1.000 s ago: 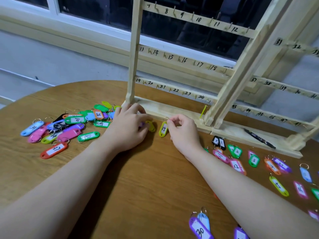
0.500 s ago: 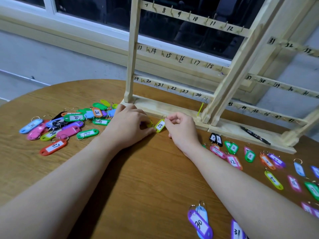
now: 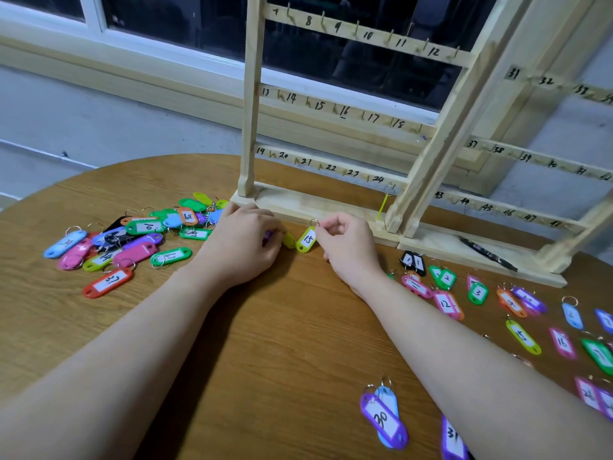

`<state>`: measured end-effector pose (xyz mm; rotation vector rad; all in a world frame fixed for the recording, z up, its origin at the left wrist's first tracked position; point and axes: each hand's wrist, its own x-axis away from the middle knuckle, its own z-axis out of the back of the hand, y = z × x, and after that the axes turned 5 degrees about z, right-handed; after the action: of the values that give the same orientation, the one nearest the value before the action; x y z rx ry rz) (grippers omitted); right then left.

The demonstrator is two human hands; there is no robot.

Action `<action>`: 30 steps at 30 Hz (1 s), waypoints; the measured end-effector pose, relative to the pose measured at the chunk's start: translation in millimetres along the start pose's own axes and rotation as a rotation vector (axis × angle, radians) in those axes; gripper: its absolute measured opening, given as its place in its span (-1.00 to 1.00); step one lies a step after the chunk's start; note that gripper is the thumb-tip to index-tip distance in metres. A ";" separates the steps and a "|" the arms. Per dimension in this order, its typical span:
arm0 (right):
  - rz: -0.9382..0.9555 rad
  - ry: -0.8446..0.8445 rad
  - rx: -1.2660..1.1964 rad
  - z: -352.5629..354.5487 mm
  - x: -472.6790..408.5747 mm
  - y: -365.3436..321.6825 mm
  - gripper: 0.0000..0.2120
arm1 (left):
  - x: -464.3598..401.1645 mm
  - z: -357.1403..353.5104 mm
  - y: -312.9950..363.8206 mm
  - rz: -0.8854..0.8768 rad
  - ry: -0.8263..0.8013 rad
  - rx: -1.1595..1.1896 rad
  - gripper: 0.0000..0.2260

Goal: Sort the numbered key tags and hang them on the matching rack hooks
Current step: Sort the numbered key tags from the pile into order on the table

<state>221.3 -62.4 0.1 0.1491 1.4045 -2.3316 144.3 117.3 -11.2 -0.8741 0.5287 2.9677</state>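
Pinching the ring of yellow-green tag 15 (image 3: 307,239) in my right hand (image 3: 348,247), grip closed; tag now lifted and turned label-up, ready for hook 15 (image 3: 309,102); left hand (image 3: 243,242) grips other tags on the desk (image 3: 265,343)

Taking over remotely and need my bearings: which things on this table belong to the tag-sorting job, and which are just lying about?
Job:
- yellow-green tag 15, pinched by the right hand
- left hand, on another yellow-green tag
- unsorted tag pile
- laid-out tags
- numbered rack

Lying about:
- black pen on the rack base
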 end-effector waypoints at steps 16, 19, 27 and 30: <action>0.011 -0.031 -0.022 0.6 -2.4 2.6 -0.93 | -3.9 -2.6 4.4 -0.031 -0.034 0.022 -0.82; 0.014 -0.034 -0.019 0.0 -3.3 3.3 -0.93 | -4.5 -3.5 7.0 -0.037 -0.023 0.014 -0.92; 0.022 -0.050 0.010 0.8 -3.2 2.5 -0.94 | -6.6 -5.7 11.6 -0.021 0.002 0.023 -0.88; 0.019 -0.051 0.017 0.9 -2.8 2.4 -0.95 | -7.5 -6.2 12.9 0.000 -0.004 0.034 -0.89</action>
<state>224.9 -63.3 -0.5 0.1066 1.3536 -2.3157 152.7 103.9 -8.0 -0.8654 0.5775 2.9507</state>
